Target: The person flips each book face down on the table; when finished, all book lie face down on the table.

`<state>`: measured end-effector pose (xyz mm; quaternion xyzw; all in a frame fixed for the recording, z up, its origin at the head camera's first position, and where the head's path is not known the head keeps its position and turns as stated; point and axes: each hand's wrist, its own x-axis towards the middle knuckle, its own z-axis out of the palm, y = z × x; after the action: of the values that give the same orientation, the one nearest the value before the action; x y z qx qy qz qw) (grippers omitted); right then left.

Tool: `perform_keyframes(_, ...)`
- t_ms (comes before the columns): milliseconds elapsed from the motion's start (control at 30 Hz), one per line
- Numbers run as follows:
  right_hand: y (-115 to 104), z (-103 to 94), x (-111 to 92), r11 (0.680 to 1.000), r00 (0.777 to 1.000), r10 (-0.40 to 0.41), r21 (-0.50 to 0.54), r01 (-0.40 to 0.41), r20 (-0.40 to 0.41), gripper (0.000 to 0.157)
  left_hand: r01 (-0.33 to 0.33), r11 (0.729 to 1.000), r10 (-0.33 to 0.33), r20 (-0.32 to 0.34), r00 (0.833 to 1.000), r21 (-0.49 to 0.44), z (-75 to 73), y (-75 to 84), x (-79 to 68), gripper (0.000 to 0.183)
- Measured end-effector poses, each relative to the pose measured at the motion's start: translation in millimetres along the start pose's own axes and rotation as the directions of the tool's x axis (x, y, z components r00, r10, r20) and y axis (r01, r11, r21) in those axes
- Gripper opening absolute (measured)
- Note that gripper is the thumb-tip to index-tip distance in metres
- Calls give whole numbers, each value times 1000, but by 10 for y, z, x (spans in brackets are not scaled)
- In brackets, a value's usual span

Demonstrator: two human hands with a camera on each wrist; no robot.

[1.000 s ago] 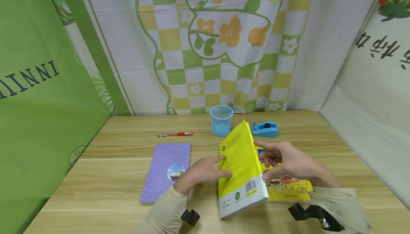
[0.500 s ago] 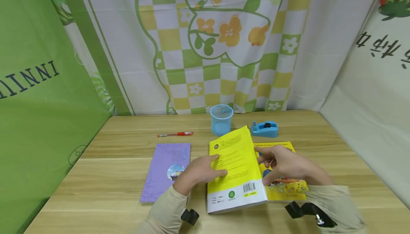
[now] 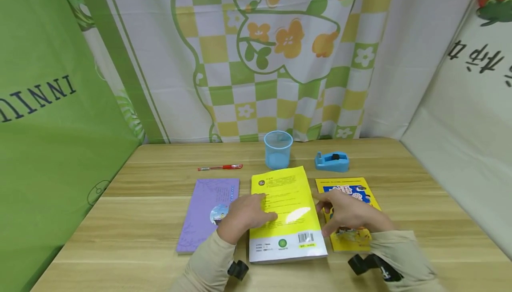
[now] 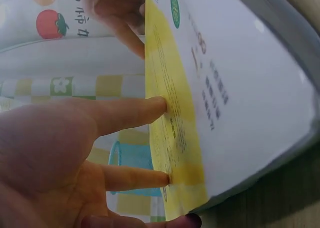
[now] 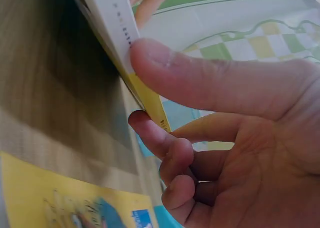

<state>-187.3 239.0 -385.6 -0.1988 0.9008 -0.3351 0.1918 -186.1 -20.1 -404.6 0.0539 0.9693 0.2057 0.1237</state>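
Note:
A thick book with a yellow and white back cover [image 3: 286,221] lies close over the middle of the table, slightly tilted. My left hand [image 3: 249,212] rests on its left part, thumb and index finger extended and touching the cover. At the right side, my right hand [image 3: 348,210] holds the book's spine [image 5: 146,96]; the thumb is against the spine and a curled fingertip is at its lower edge. Another yellow book [image 3: 350,241], with a colourful cover, lies partly hidden beneath the right hand. Left of the left hand is a purple book [image 3: 200,221].
Behind the books stand a light blue see-through cup [image 3: 278,150] and a blue tape dispenser [image 3: 333,162]. A red pen [image 3: 220,167] lies behind the purple book. Patterned curtains [image 3: 268,96] border the wooden table [image 3: 128,221] at the back and sides.
The thick yellow book has come down from a steep tilt to nearly flat, its cover turning upward and leftward. My right hand has moved left with the spine, uncovering more of the other yellow book.

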Motion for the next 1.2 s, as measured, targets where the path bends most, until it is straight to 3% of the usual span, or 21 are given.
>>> perform_keyframes(267, 33, 109, 96, 996, 996, 81, -24, -82, -27, 55, 4, 999, -3, -15, 1000, 49, 9, -12, 1, 70)
perform_keyframes(400, 40, 158, 134, 989, 991, 129, -65, -131, -36, 47, 0, 998, 1, -20, 1000, 66, 10, -18, -1, 70)
perform_keyframes(667, 9, 205, 172, 972, 978, 206, -110, -207, -19, 42, -10, 997, 12, -20, 1000, 81, 19, -19, 11, 69)
perform_keyframes(1200, 7, 253, 180, 968, 979, 204, -147, -203, -11, 45, -19, 997, 20, -16, 1000, 80, 41, -45, 32, 69)
